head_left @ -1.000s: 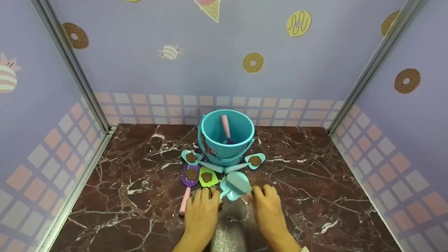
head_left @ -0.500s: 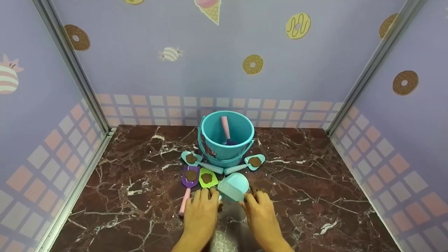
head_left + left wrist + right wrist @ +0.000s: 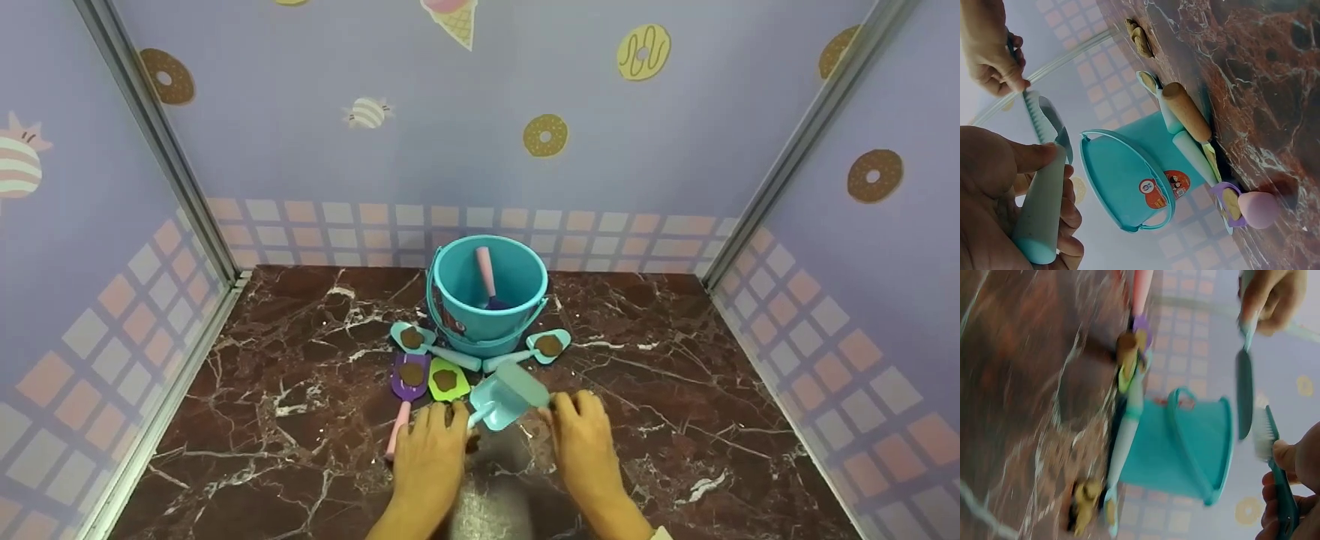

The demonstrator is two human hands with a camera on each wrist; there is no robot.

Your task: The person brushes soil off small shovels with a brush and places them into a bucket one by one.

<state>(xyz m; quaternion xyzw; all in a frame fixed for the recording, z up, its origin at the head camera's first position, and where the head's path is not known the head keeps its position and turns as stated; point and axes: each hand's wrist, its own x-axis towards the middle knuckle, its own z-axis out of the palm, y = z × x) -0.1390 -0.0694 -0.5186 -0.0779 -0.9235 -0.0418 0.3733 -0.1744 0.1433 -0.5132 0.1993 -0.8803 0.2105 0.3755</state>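
My left hand [image 3: 431,454] grips the pale handle [image 3: 1044,208] of a light blue toy shovel [image 3: 493,406], held above the table with its blade pointing away. In my right hand [image 3: 586,450] is a brush [image 3: 1283,495], gripped by its teal handle. The brush's pale bristles [image 3: 1265,433] face the shovel's blade; in the head view the brush head [image 3: 525,384] overlaps the blade's right side. Whether bristles and blade touch, I cannot tell. A turquoise bucket [image 3: 487,330] stands just beyond, with a pink-handled purple tool [image 3: 486,274] inside.
Two light blue shovels [image 3: 455,358] [image 3: 514,360], a purple shovel [image 3: 409,386] and a green shovel [image 3: 448,382] lie before the bucket, with brown lumps on their blades. Another tan lump [image 3: 1139,38] rests on the marbled tabletop [image 3: 300,450]. Patterned walls [image 3: 675,150] enclose the table.
My right hand with the brush swept left and toward me across the shovel, then went back to the right and away. The left hand has stayed nearly still.
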